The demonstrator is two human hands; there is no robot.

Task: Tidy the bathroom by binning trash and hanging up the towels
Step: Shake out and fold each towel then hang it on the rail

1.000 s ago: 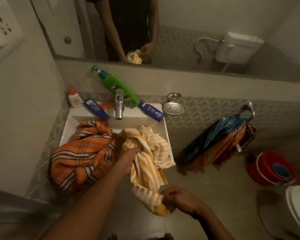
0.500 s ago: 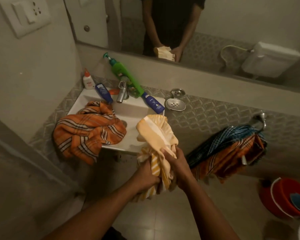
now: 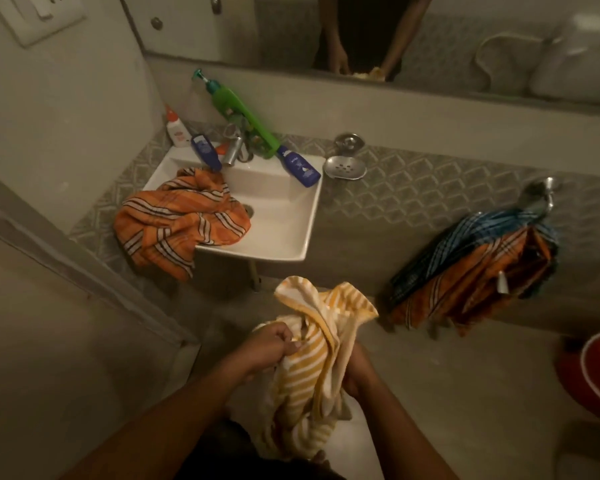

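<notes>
Dim bathroom, tiled wall far side. Far left: orange plaid towel (image 3: 177, 225) draped over the left rim of white sink (image 3: 284, 237). Near centre: yellow striped towel (image 3: 312, 362) held bunched above the floor, left hand (image 3: 269, 349) clutching it with curled fingers, right hand (image 3: 359, 370) gripping its other side. Right: blue and orange towels (image 3: 475, 268) hang from wall hook (image 3: 548, 192).

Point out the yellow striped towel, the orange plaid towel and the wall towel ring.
yellow striped towel (image 3: 310, 358): head view, striped middle.
orange plaid towel (image 3: 177, 220): head view, bunched centre.
towel ring (image 3: 548, 194): head view, metal mount.
</notes>
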